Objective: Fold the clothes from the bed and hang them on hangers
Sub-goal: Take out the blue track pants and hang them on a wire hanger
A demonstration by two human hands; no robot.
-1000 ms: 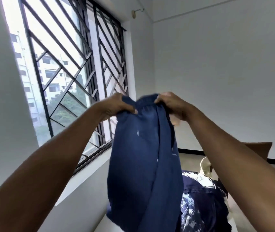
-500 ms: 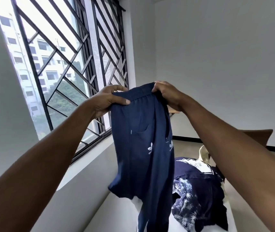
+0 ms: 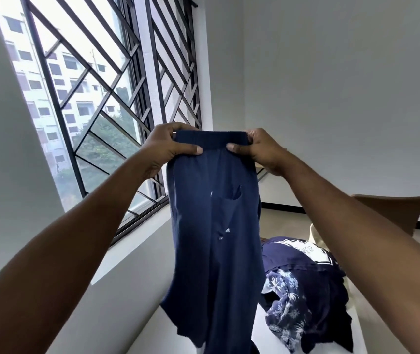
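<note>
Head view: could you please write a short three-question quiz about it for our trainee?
1. True or false: the left hand and right hand both pinch the navy garment's top edge.
2. The clothes pile lies on: A) the windowsill, B) the bed, C) a hanger.
3. Fill in: the window is on the person's ____ side.
Key: 1 true; 2 B; 3 left.

White bed (image 3: 265, 341), navy clothes pile (image 3: 303, 284) on it
</note>
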